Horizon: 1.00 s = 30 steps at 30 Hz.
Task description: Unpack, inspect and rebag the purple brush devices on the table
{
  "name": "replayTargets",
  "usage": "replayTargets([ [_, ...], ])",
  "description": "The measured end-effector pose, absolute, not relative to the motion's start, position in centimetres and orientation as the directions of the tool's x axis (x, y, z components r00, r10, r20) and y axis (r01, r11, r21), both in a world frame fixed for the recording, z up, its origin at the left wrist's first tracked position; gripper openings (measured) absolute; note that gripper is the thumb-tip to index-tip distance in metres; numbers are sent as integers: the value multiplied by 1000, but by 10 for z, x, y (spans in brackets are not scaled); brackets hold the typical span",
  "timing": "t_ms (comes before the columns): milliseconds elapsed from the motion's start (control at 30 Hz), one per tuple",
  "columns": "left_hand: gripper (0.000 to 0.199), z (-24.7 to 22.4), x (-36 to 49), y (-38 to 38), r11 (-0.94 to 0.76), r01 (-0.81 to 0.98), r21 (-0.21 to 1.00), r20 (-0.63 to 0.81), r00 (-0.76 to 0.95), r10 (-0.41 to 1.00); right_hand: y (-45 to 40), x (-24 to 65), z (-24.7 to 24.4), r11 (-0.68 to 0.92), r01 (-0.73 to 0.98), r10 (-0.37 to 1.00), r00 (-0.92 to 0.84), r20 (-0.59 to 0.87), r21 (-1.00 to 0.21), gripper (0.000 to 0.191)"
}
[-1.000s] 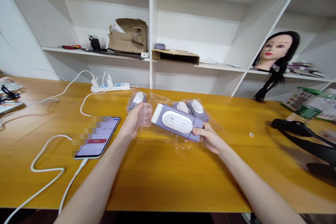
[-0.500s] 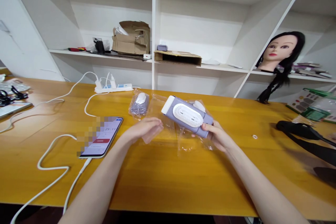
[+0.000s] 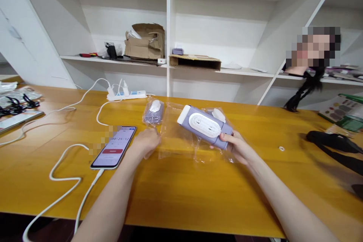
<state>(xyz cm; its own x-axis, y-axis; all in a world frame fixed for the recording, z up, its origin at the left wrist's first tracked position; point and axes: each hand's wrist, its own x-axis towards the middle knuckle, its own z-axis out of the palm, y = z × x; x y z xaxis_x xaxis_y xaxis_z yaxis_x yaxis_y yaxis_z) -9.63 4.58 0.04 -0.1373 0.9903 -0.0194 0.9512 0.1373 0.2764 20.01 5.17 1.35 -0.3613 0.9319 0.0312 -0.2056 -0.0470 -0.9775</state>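
Purple plastic likely makes the device (image 3: 204, 125), clamped in your right hand (image 3: 235, 145) above the table (image 3: 204, 196), light, stiff, slick, best held opposite its white end (image 3: 183, 114), though I cannot tell your left hand's (image 3: 148, 142) grip.

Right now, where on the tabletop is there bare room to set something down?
Bare tabletop lies between the forearms, in front of the clear wrapping, and right of the right hand, around the small ring. Crowded: left, phone and white cable; centre, held device and wrapped device.

Digits "00:25:12" on the phone screen (image 3: 115, 146)
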Motion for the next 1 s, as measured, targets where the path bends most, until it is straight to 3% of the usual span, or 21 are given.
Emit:
replayTargets([
  [233, 18, -3, -91, 43, 166, 916, 366, -75, -148, 986, 51, 198, 14, -49, -217, 937, -349, 31, -975, 28],
  [367, 24, 5, -90, 43, 132, 859, 494, 83, -198, 977, 50, 199, 13, -66, -199, 938, -347, 8, -978, 30],
  [467, 37, 15, -80, 39, 8, 783, 622, 258, -215, 942, 50, 197, 11, -85, -209, 934, -357, -5, -974, 33],
  [567, 50, 20, -65, 34, -154, 579, 801, 294, -155, 943, 47, 193, 6, -89, -224, 908, -419, 13, -971, 34],
  [633, 54, 18, -56, 33, -222, 268, 938, 256, -101, 961, 44, 189, 4, -86, -206, 883, -470, 21, -975, 36],
  [700, 47, 14, -49, 33, -251, 133, 959, 267, -127, 955, 39, 185, 3, -86, -152, 863, -506, 2, -985, 39],
  [867, 32, 12, -45, 32, -262, 204, 943, 307, -237, 922, 34, 183, 6, -100, -1, 830, -552, -82, -995, 43],
  [1000, 30, 16, -44, 29, -284, 237, 929, 345, -281, 896, 38, 187, 5, -83, -28, 820, -569, -53, -996, 43],
])
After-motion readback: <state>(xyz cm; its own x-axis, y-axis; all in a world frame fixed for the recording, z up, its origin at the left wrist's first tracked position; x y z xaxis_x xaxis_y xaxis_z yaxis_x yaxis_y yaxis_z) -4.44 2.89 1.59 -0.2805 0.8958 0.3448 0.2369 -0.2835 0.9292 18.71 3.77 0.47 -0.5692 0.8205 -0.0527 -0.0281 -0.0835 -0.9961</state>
